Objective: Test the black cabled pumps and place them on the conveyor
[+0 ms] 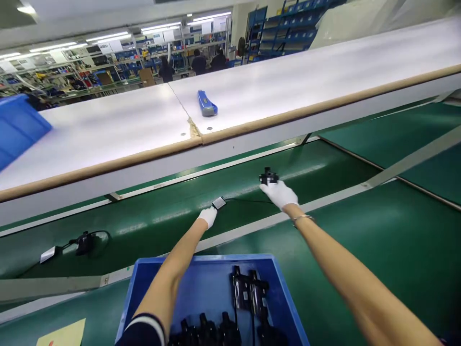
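Observation:
My left hand (208,216), in a white glove, is closed on a small black box with a silver face (219,203). A thin black cable (245,199) runs from that box toward my right hand. My right hand (280,193), gloved in white too, grips a black device with a short stub on top (268,177). Both hands are over the green conveyor belt (173,216). Below my arms is a blue bin (230,258) with several similar black devices (248,293) inside, some partly hidden by my left arm.
Left along the belt lies another black device with its cable (85,242) and silver-faced box (47,254). A white shelf (273,101) crosses above the belt, carrying a blue-grey handheld tool (207,103) and a blue bin (21,127). Yellow paper (63,335) lies lower left. People work far behind.

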A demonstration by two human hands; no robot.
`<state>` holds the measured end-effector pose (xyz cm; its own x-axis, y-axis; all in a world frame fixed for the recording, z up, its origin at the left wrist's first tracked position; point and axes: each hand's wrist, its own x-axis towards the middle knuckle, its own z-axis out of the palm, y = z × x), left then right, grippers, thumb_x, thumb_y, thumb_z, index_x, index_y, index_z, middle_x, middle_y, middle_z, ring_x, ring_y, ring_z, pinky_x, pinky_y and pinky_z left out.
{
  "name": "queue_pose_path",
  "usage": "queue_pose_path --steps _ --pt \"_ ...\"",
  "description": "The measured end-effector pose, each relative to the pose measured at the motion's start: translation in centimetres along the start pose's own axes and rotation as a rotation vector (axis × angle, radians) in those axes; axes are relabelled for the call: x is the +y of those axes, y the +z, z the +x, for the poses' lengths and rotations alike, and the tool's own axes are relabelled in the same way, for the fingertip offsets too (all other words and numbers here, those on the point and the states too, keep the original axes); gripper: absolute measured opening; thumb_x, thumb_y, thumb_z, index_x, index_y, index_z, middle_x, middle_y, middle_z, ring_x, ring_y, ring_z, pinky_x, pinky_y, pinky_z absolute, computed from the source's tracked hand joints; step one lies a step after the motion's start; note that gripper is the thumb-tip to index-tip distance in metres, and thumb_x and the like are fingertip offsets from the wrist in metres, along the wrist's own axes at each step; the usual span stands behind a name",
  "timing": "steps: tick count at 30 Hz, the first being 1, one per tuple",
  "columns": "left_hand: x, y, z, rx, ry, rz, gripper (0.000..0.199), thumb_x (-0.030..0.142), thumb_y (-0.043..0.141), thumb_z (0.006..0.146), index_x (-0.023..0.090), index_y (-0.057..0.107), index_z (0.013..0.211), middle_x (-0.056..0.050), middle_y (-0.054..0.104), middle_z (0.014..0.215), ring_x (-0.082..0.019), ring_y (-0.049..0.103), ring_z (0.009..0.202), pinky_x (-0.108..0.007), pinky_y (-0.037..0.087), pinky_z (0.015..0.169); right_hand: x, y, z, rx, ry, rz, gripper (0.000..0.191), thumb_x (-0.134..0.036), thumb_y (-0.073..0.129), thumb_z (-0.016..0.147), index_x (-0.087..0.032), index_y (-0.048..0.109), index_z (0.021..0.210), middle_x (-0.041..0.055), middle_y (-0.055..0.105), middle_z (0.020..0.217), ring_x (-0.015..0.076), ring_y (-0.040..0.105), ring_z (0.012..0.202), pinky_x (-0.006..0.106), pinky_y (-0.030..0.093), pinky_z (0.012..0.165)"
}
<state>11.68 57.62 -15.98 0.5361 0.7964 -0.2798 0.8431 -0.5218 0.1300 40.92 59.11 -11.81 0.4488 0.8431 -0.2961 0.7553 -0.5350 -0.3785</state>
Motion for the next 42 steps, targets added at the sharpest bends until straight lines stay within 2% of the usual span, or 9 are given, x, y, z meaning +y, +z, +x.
queue_pose_path --steps 5,9,13,17,23,28,33,36,42 --pt "3.6 2.1 -12.2 0.161 -0.032 -0.178 0.043 0.018 0.036 0.107 0.016 0.058 0.143 -0.015 0.051 0.154 -0.026 0.055 0.137 -0.045 0.045 0.116 -4.1 8.6 3.7 -0.172 -0.068 -0.117 0.065 -0.063 0.06 0.099 -0.01 0.057 0.136 0.0141 0.067 0.116 0.0246 0.066 0.106 0.044 0.05 0.1" --pt "9.7 7.0 -22.2 0.167 -0.31 -0.748 0.037 0.026 0.046 0.103 0.023 0.068 0.132 -0.013 0.068 0.131 -0.029 0.063 0.125 -0.048 0.047 0.111 -6.0 13.0 3.7 -0.308 -0.071 -0.188 0.056 -0.052 0.063 0.101 -0.007 0.059 0.136 0.0166 0.067 0.12 0.0259 0.065 0.113 0.045 0.049 0.102" --pt "14.7 11.5 -21.0 -0.213 -0.789 -1.081 0.05 0.022 0.071 0.085 0.011 0.063 0.133 -0.021 0.064 0.137 -0.038 0.057 0.134 -0.05 0.037 0.118 -6.6 12.7 2.1 -0.389 -0.148 -0.187 0.05 -0.051 0.061 0.103 -0.01 0.063 0.13 0.0157 0.066 0.124 0.0261 0.064 0.116 0.048 0.048 0.105" --pt "16.8 13.1 -15.7 -0.232 -0.924 -1.204 0.051 0.031 0.076 0.082 0.007 0.058 0.123 -0.021 0.068 0.121 -0.036 0.065 0.118 -0.047 0.045 0.108 -5.0 7.7 -2.3 -0.351 -0.304 -0.066 0.052 -0.056 0.056 0.104 -0.011 0.065 0.129 0.0162 0.065 0.129 0.0263 0.063 0.119 0.047 0.046 0.108" --pt "16.4 13.2 -14.6 -0.246 -0.914 -1.578 0.023 0.029 0.064 0.096 0.01 0.059 0.109 -0.008 0.064 0.094 -0.016 0.064 0.081 -0.033 0.056 0.079 2.2 0.7 -15.8 -0.213 -0.318 0.253 0.034 -0.035 0.044 0.107 -0.017 0.068 0.121 0.0087 0.07 0.12 0.0212 0.064 0.111 0.04 0.045 0.105" --pt "15.0 9.4 -19.0 -0.161 -0.674 -1.959 0.032 0.026 0.066 0.091 0.012 0.05 0.116 -0.006 0.063 0.098 -0.012 0.064 0.073 -0.026 0.056 0.068 7.5 3.7 -30.6 -0.222 -0.167 0.505 0.048 -0.051 0.036 0.1 -0.018 0.067 0.113 0.0108 0.072 0.107 0.0233 0.069 0.092 0.042 0.053 0.095" --pt "13.6 2.1 -27.8 -0.045 -0.29 -2.18 0.077 0.072 0.08 0.072 0.01 0.057 0.113 -0.015 0.067 0.112 -0.015 0.065 0.08 -0.021 0.048 0.059 6.1 9.9 -47.1 -0.436 -0.247 0.725 0.071 -0.069 0.036 0.099 -0.012 0.051 0.14 0.0207 0.064 0.136 0.0274 0.063 0.128 0.046 0.046 0.114" --pt "12.7 -1.1 -34.9 -0.133 -0.13 -2.297 0.089 0.087 0.069 0.072 0.009 0.062 0.114 -0.018 0.068 0.112 -0.024 0.069 0.09 -0.027 0.055 0.065 4.9 12.4 -56.5 -0.601 -0.38 0.802 0.067 -0.068 0.027 0.105 -0.013 0.055 0.133 0.0154 0.072 0.108 0.0229 0.071 0.104 0.039 0.055 0.101" --pt "11.8 -1.2 -48.9 -0.343 0.009 -2.453 0.077 0.078 0.069 0.083 0.011 0.064 0.122 -0.016 0.071 0.108 -0.027 0.072 0.091 -0.038 0.058 0.077 6.9 13.4 -69.0 -0.679 -0.495 0.766 0.067 -0.068 0.028 0.107 -0.018 0.071 0.096 0.0081 0.064 0.075 0.0197 0.063 0.07 0.032 0.053 0.073"
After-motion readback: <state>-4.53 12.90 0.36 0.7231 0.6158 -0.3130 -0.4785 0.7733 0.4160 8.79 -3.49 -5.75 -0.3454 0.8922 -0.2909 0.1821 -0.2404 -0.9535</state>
